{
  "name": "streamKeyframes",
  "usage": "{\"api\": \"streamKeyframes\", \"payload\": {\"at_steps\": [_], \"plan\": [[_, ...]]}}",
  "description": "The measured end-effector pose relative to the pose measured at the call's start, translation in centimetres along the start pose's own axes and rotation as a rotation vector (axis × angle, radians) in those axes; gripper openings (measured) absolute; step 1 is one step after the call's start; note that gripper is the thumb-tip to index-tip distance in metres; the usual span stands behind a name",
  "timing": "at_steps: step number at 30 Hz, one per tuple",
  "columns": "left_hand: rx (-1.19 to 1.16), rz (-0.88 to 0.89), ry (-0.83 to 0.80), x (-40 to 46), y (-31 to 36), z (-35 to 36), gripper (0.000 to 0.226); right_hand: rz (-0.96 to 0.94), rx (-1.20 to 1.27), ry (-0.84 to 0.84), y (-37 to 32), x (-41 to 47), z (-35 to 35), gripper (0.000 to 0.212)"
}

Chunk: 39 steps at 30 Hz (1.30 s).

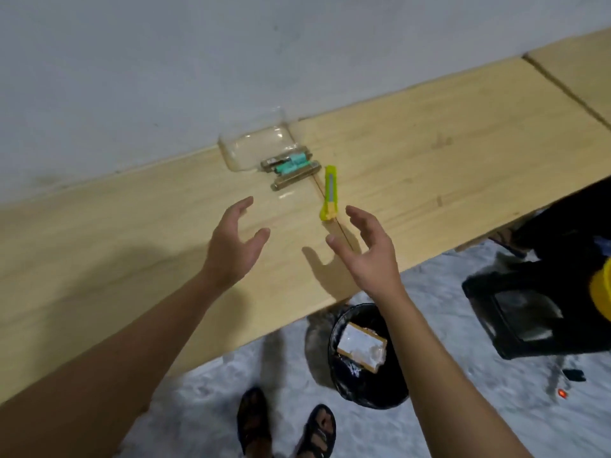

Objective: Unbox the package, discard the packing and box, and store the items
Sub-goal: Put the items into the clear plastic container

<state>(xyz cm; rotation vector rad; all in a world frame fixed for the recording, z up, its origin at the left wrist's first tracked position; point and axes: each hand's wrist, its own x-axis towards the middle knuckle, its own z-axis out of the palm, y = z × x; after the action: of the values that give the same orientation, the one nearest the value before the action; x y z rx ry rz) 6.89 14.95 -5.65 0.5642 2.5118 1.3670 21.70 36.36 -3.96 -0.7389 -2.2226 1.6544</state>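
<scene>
Several small items (291, 168), teal cylinders and flat brownish bars, lie in a cluster on the wooden table (429, 153) against a clear plastic container (254, 140) by the wall. A green and yellow box cutter (329, 193) lies just right of them. My left hand (236, 239) and my right hand (363, 246) hover above the table in front of these, palms facing each other, fingers spread, holding nothing. On the floor below the table edge, a black bin (360, 381) holds the cardboard box (362, 350) with white packing on it.
A black stool (529, 312) stands on the floor at the right beside a dark and yellow object (601, 289). My sandalled feet (284, 424) are on the speckled floor. A grey wall (231, 61) runs behind the table.
</scene>
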Motion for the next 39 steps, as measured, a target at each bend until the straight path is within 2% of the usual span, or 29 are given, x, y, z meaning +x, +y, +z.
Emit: {"api": "streamKeyframes", "payload": {"at_steps": [4, 11, 14, 18, 22, 28, 39], "plan": [[0.201, -0.019, 0.042, 1.7, -4.3, -2.7, 0.078, -0.08, -0.041, -0.083, -1.4, 4.6, 4.5, 0.061], [0.294, -0.098, 0.021, 5.0, -8.1, -3.9, 0.083, -0.25, -0.211, -0.087, -1.5, 12.3, 8.0, 0.063], [0.485, 0.006, 0.029, 5.0, -9.3, -3.4, 0.075, -0.317, -0.32, -0.114, -0.9, 14.9, 8.3, 0.065], [0.667, 0.083, 0.025, 5.1, -9.9, -2.7, 0.08, -0.363, -0.447, -0.138, -1.0, 16.8, 8.1, 0.057], [0.71, 0.094, 0.035, 5.4, -9.8, -2.7, 0.081, -0.335, -0.462, -0.154, -1.4, 17.7, 7.5, 0.055], [0.747, 0.086, 0.019, 5.4, -9.7, -2.6, 0.082, -0.375, -0.634, -0.229, 0.0, 18.4, 6.6, 0.076], [0.699, 0.09, 0.032, 5.4, -9.7, -2.5, 0.081, -0.396, -0.756, -0.347, -1.1, 19.5, 5.6, 0.077]]}}
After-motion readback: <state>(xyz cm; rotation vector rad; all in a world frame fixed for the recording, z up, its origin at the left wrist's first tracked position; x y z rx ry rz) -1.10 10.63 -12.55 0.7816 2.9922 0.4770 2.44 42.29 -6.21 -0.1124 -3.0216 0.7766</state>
